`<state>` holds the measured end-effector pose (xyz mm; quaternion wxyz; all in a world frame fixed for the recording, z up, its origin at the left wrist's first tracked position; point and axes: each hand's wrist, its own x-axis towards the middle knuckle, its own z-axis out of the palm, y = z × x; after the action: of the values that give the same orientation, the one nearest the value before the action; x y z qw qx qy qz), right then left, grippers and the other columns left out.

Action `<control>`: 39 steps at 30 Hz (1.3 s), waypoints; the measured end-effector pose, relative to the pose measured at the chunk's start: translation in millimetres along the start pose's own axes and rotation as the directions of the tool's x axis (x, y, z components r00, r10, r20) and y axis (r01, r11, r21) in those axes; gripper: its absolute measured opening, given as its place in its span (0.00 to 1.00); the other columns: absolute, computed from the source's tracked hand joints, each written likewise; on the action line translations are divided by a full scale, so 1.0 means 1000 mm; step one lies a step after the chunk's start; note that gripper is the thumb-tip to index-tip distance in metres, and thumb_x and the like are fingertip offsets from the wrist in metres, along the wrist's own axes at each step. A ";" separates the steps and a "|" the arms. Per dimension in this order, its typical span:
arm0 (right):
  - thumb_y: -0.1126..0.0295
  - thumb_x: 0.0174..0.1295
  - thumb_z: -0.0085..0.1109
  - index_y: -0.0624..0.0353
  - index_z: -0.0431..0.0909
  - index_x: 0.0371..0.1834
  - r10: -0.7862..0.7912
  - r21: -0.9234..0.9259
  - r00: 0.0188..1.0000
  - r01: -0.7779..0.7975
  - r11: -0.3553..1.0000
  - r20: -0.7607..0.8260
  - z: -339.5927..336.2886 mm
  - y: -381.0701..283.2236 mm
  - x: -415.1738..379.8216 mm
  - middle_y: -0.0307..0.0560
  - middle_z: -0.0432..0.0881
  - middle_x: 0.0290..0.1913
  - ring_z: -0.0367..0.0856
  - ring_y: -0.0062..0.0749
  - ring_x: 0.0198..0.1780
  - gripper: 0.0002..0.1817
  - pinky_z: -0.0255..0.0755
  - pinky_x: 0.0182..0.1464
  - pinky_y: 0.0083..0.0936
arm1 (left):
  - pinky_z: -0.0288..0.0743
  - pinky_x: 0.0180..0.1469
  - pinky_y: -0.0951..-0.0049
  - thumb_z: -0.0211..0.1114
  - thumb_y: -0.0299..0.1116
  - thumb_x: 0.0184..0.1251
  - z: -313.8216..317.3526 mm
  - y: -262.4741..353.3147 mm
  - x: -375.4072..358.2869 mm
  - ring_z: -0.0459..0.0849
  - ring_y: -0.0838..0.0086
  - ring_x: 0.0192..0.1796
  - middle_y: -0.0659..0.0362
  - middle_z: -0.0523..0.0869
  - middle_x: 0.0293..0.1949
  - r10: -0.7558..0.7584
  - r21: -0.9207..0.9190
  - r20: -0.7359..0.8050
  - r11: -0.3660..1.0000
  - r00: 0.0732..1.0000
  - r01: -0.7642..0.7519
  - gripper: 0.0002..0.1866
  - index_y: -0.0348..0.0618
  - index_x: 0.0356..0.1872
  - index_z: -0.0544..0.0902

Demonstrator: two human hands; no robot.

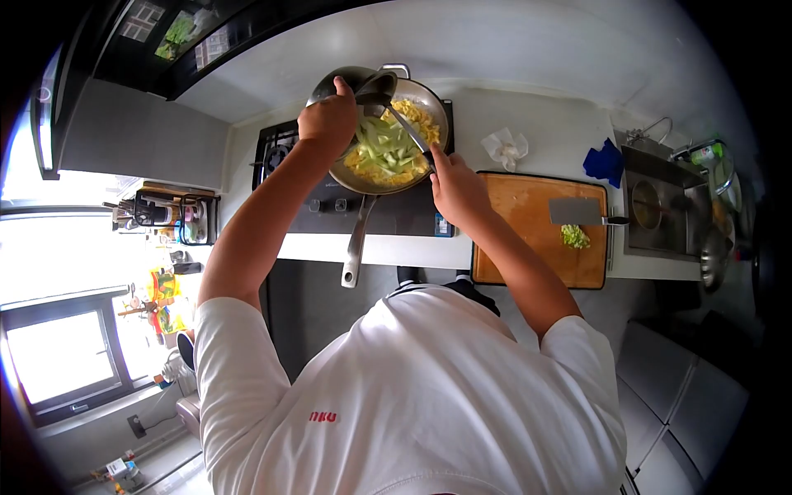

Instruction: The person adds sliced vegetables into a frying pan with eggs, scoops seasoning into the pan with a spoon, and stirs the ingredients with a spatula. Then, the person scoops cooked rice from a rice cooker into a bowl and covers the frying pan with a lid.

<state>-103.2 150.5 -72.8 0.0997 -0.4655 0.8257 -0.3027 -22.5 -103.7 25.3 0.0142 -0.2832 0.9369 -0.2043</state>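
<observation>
Tipping a round, dark metal bowl (324, 85) over a wide, round steel pan (440, 106), a person in a white short-sleeved T-shirt (445, 379) works at a black gas cooktop (404, 218). The left hand (325, 124) grips the bowl at its edge, thumb raised along the rim; how the other fingers lie against it cannot be told from this angle. The fingers of the right hand (450, 183) are closed around the dark grip of a long-handled metal ladle (404, 124), its rounded head up by the mouth of the bowl, ahead and to the left of those fingers. Between the two hands, pale green sliced vegetable pieces (386, 148) lie in the pan over soft yellow scrambled egg (419, 120), and the pan's long silver handle (355, 247) points back toward the person. To the right of the right fingers rests a rectangular, orange-brown cutting board (520, 210), bearing a broad grey-bladed cleaver (576, 211) and a small heap of finely chopped green bits (575, 237). Nearer those fingers, beyond the board, sits a crumpled white tissue (505, 149); farther right are a bunched dark-blue cloth (605, 162) and a stainless-steel sink (648, 238).
</observation>
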 end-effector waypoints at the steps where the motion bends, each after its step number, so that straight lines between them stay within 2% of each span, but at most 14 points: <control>1: 0.68 0.75 0.58 0.59 0.69 0.78 -0.007 -0.030 1.000 0.008 1.000 0.013 0.000 0.000 -0.001 0.58 0.81 0.49 0.87 0.57 0.42 0.29 0.84 0.43 0.50 | 0.89 0.36 0.56 0.56 0.32 0.76 -0.003 0.001 0.000 0.95 0.57 0.34 0.52 0.94 0.35 0.008 0.003 -0.012 1.000 1.000 -0.008 0.32 0.33 0.79 0.68; 10: 0.69 0.72 0.63 0.54 0.72 0.77 -0.033 0.032 0.993 0.029 0.999 0.112 -0.022 0.018 -0.045 0.55 0.82 0.49 0.87 0.57 0.44 0.30 0.82 0.44 0.49 | 0.90 0.38 0.54 0.57 0.32 0.74 -0.025 -0.010 0.003 0.95 0.55 0.36 0.51 0.94 0.36 0.002 0.022 -0.039 1.000 0.999 -0.002 0.34 0.34 0.80 0.67; 13: 0.70 0.71 0.63 0.55 0.74 0.76 -0.032 0.060 0.996 0.027 0.998 0.088 -0.037 0.028 -0.066 0.56 0.83 0.48 0.87 0.57 0.43 0.29 0.82 0.44 0.49 | 0.90 0.43 0.53 0.55 0.33 0.76 -0.029 -0.020 0.012 0.95 0.50 0.39 0.46 0.94 0.40 -0.126 -0.095 -0.035 0.988 0.991 0.122 0.30 0.33 0.76 0.70; 15: 0.70 0.70 0.63 0.55 0.74 0.76 -0.019 0.061 0.997 0.014 0.998 0.080 -0.047 0.034 -0.081 0.56 0.83 0.47 0.87 0.56 0.43 0.29 0.82 0.44 0.49 | 0.89 0.49 0.49 0.54 0.35 0.76 -0.032 -0.024 0.025 0.94 0.44 0.44 0.40 0.93 0.43 -0.215 -0.248 0.004 0.946 0.977 0.209 0.24 0.32 0.67 0.76; 18: 0.70 0.70 0.64 0.55 0.75 0.75 0.012 0.042 0.997 -0.015 0.999 0.074 -0.057 0.042 -0.110 0.55 0.83 0.46 0.86 0.56 0.42 0.29 0.82 0.44 0.49 | 0.89 0.49 0.49 0.54 0.35 0.74 0.003 -0.028 0.053 0.94 0.44 0.41 0.36 0.92 0.41 -0.163 -0.335 -0.095 0.934 0.982 0.123 0.20 0.28 0.55 0.81; 21: 0.70 0.69 0.64 0.55 0.75 0.75 -0.007 0.091 1.000 0.005 0.996 0.025 -0.052 0.047 -0.134 0.55 0.83 0.45 0.86 0.56 0.42 0.29 0.81 0.43 0.49 | 0.89 0.45 0.54 0.54 0.35 0.74 -0.057 0.036 0.051 0.94 0.47 0.33 0.35 0.91 0.36 -0.199 -0.690 0.172 0.675 0.965 0.262 0.19 0.26 0.51 0.82; 23: 0.72 0.68 0.63 0.55 0.75 0.75 -0.013 0.120 1.000 0.012 0.993 0.006 -0.045 0.048 -0.143 0.55 0.83 0.45 0.86 0.55 0.43 0.30 0.81 0.43 0.48 | 0.89 0.33 0.59 0.57 0.33 0.73 0.014 0.061 0.096 0.93 0.53 0.27 0.38 0.91 0.30 0.052 -0.799 0.218 0.583 0.975 0.147 0.17 0.23 0.46 0.83; 25: 0.74 0.68 0.62 0.56 0.75 0.75 -0.019 0.141 1.000 0.021 0.990 -0.011 -0.034 0.050 -0.147 0.55 0.83 0.45 0.85 0.55 0.43 0.30 0.81 0.43 0.48 | 0.89 0.26 0.60 0.59 0.30 0.73 0.009 0.127 0.108 0.93 0.56 0.27 0.39 0.90 0.30 0.129 -0.884 0.431 0.262 0.893 0.388 0.14 0.24 0.40 0.85; 27: 0.76 0.66 0.62 0.58 0.74 0.76 -0.042 0.198 0.998 0.048 0.979 -0.036 -0.025 0.050 -0.149 0.55 0.83 0.45 0.85 0.55 0.43 0.32 0.81 0.43 0.48 | 0.90 0.25 0.56 0.61 0.30 0.73 0.001 0.193 0.111 0.93 0.52 0.29 0.43 0.91 0.34 0.124 -0.748 0.655 -0.034 0.745 0.663 0.11 0.29 0.40 0.86; 29: 0.75 0.65 0.65 0.57 0.76 0.74 -0.044 0.200 0.997 0.056 0.978 -0.062 -0.017 0.052 -0.152 0.53 0.82 0.43 0.85 0.52 0.41 0.31 0.81 0.41 0.47 | 0.92 0.33 0.50 0.57 0.31 0.76 0.033 0.256 0.116 0.92 0.52 0.35 0.43 0.89 0.39 0.216 -0.686 0.689 -0.115 0.692 0.718 0.11 0.33 0.47 0.83; 30: 0.75 0.65 0.64 0.57 0.77 0.74 -0.034 0.210 0.998 0.043 0.977 -0.045 -0.016 0.053 -0.153 0.53 0.82 0.42 0.85 0.52 0.40 0.30 0.81 0.40 0.47 | 0.92 0.38 0.48 0.56 0.29 0.76 0.060 0.286 0.126 0.92 0.50 0.39 0.42 0.88 0.42 0.301 -0.571 0.744 -0.177 0.596 0.802 0.12 0.32 0.51 0.80; 34: 0.76 0.68 0.60 0.60 0.73 0.77 -0.003 0.207 0.998 -0.011 0.978 0.067 -0.026 0.059 -0.157 0.55 0.81 0.43 0.86 0.52 0.42 0.31 0.81 0.41 0.45 | 0.92 0.43 0.47 0.52 0.26 0.79 0.069 0.384 0.117 0.89 0.48 0.43 0.41 0.86 0.47 0.353 -0.408 0.764 -0.384 0.540 0.828 0.12 0.30 0.54 0.78; 37: 0.77 0.68 0.60 0.59 0.72 0.78 0.034 0.178 0.993 -0.053 0.983 0.110 -0.041 0.063 -0.164 0.54 0.81 0.43 0.86 0.48 0.42 0.32 0.81 0.41 0.42 | 0.92 0.46 0.46 0.51 0.25 0.79 0.067 0.429 0.116 0.89 0.49 0.45 0.40 0.85 0.48 0.297 -0.318 0.836 -0.424 0.462 0.848 0.12 0.31 0.54 0.78; 39: 0.76 0.69 0.61 0.59 0.72 0.78 0.065 0.175 0.990 -0.086 0.981 0.127 -0.049 0.066 -0.167 0.54 0.80 0.43 0.86 0.48 0.43 0.32 0.81 0.42 0.42 | 0.92 0.46 0.46 0.50 0.24 0.80 0.071 0.449 0.114 0.89 0.51 0.44 0.40 0.85 0.48 0.293 -0.324 0.824 -0.457 0.484 0.828 0.12 0.31 0.55 0.79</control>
<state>-81.0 334.1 -92.6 0.2024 -0.4403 0.8045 -0.3434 -343.9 148.0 -204.6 0.0516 -0.5252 0.4040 0.7472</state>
